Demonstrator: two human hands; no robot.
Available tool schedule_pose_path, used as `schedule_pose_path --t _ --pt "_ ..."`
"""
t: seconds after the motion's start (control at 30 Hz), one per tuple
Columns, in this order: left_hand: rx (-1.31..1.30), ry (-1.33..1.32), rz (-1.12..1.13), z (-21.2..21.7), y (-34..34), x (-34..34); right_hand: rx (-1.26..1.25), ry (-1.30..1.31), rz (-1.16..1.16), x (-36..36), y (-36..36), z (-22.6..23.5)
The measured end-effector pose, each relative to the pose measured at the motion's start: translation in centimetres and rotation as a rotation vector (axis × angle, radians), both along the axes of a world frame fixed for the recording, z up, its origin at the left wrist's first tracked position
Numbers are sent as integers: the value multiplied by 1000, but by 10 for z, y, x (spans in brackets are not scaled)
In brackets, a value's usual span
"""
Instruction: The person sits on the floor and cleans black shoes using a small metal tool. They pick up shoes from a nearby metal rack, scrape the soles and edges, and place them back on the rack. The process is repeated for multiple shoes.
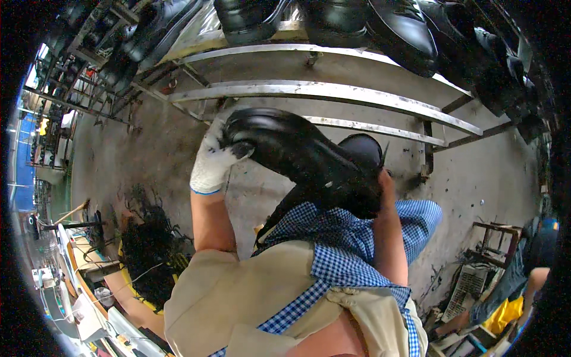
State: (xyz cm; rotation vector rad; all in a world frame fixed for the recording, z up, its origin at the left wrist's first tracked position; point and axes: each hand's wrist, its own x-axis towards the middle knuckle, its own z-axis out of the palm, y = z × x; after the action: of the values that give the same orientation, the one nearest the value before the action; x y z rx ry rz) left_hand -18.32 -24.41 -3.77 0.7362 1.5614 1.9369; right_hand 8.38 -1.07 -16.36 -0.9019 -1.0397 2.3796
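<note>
Head view, left to right. On the left, white-gloved left hand point(217, 152) clenched round the near end of a black shoe point(297, 143), dark-stained thumb pressed over the leather on the side nearer the body. Grasp firm by the look of it, no visible gap between fingers and leather. From those fingers, rest of the shoe off to the right and slightly downward: long axis slanting from upper left to lower right, across the front of the body, above the lap and blue checked apron point(345, 259).

Left hand clearly nearer to the rounded end, in contact. Right hand point(386, 184) over by the opposite, lower end, mostly hidden behind black material. Finger state there unreadable, unable to say whether grasping or merely alongside. Just above it, a thin dark pointed piece point(386, 153), too small to identify.

Shoe looks: smooth and glossy at the left, with a bright highlight along the rounded end; darker through the middle, a small pale spot lower down; outline lost in black toward the right. Beside that, a rounded dark piece point(361, 147), unclear whether part of the same shoe.
</note>
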Motion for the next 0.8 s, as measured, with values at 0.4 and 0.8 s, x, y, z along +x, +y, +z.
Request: schedule_pose_path --t 0.4,0.8 --pt "378 -70 268 -13 -19 -16 237 274 257 -18 -30 63" --pt "671 -283 903 10 -30 -43 200 115 330 -15 -40 45"
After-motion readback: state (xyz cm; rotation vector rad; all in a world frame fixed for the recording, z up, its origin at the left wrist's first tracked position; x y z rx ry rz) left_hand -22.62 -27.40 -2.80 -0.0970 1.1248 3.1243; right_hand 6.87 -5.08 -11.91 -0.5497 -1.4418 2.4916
